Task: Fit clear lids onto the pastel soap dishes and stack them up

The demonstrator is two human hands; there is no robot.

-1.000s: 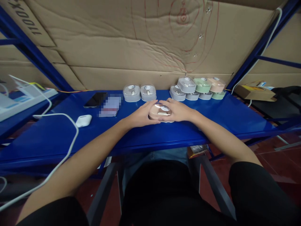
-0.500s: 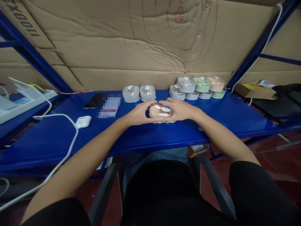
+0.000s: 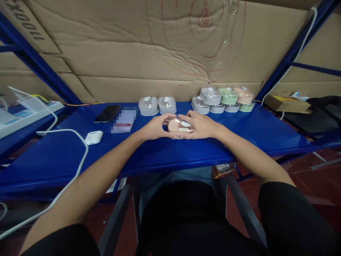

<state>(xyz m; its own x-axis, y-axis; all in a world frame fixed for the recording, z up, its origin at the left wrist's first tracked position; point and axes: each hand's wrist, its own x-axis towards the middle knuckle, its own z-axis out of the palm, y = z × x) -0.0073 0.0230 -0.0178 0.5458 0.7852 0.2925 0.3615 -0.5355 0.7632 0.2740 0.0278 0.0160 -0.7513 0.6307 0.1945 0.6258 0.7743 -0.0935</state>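
Note:
A small rounded peach-coloured box with a clear lid (image 3: 174,124) sits near the front middle of the blue table. A round white sticker and a pale clasp show on it. My left hand (image 3: 156,128) is curled about its left end, thumb along the near side and fingers at the back. From the other end my right hand (image 3: 204,125) grips it in the same way, its fingers partly hidden behind the lid. Just beyond stand two grey boxes of the same kind (image 3: 148,105). Farther right, several more are stacked, with a green box (image 3: 227,96) in the upper row.
To the left lie a black phone (image 3: 107,113), a second phone with a lit screen (image 3: 124,122) and a white earbud case (image 3: 93,137). A white cable (image 3: 84,153) runs over the table's left side. Cardboard (image 3: 128,53) walls the back, between blue posts.
Both hands and the peach box have shifted very slightly to the left in view. The hold on the box stays the same.

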